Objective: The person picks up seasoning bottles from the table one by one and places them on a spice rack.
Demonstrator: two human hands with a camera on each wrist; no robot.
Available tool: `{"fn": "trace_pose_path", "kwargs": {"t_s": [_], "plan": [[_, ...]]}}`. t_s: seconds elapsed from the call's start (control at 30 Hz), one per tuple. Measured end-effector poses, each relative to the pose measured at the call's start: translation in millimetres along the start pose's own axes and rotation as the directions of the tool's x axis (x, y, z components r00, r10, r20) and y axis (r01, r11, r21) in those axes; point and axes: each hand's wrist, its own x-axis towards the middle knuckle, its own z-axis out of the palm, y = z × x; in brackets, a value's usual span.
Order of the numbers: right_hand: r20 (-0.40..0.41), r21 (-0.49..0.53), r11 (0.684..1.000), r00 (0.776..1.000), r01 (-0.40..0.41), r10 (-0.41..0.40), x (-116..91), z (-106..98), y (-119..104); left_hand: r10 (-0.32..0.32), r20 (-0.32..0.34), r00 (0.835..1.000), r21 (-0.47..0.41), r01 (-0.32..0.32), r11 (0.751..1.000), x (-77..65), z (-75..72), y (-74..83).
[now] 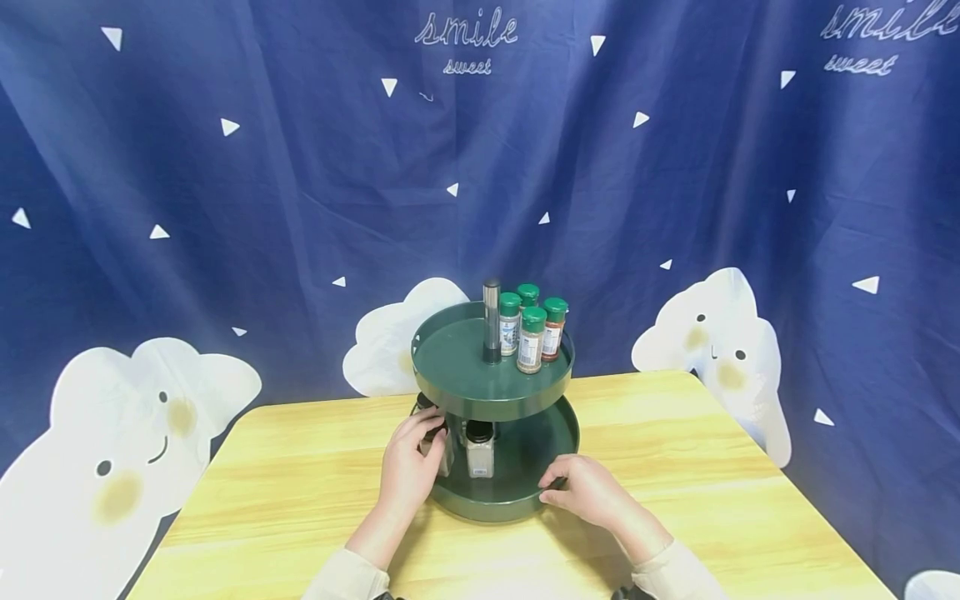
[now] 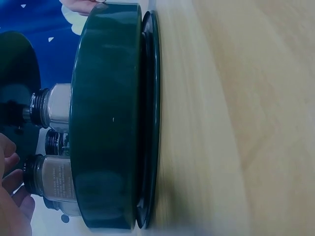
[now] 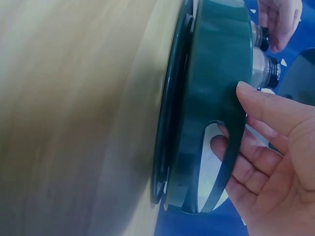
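Note:
A two-tier dark green turntable rack stands on the table, with an upper tray [image 1: 457,400] and a lower tray [image 1: 487,510]. My left hand [image 1: 408,454] is at the left of the lower tray, its fingers and thumb around the black lid of a spice jar [image 2: 56,179]. Beside it stands another black-lidded glass jar [image 1: 481,454] holding pale powder. More black-lidded jars are partly hidden behind. At the lower tray's right side, my right hand [image 3: 275,142] grips the rim, thumb outside and fingers at the cutout handle [image 3: 209,162].
Several green-capped spice bottles [image 1: 529,346] stand on the upper tray, right of a metal centre post [image 1: 491,321]. The upper tray overhangs the jars below. Under the rack is a wood-grain table [image 1: 300,475], with a blue cloud-patterned curtain [image 1: 300,167] behind it.

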Motion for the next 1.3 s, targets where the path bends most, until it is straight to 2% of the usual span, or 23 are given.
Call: {"fn": "trace_pose_path", "kwargs": {"t_s": [0.53,0.8,1.1,1.3], "plan": [[0.018,-0.004,1.0,1.0,0.004,-0.004,2,-2,-3,0.063,-0.051,0.997,-0.008,-0.064,0.998,-3.0,-4.4,2.0],[0.007,-0.006,1.0,1.0,0.006,-0.006,2,-6,-6,0.102,-0.077,0.992,-0.025,-0.104,0.994,0.4,-10.1,11.2],[-0.035,-0.031,0.999,0.999,0.032,-0.033,5,-10,-7,0.089,-0.08,0.993,-0.04,-0.093,0.995,0.8,-15.3,18.2],[-0.06,-0.022,1.0,0.998,0.013,-0.015,4,-19,-10,0.103,-0.106,0.989,-0.039,-0.107,0.993,2.5,-18.7,22.4]]}}
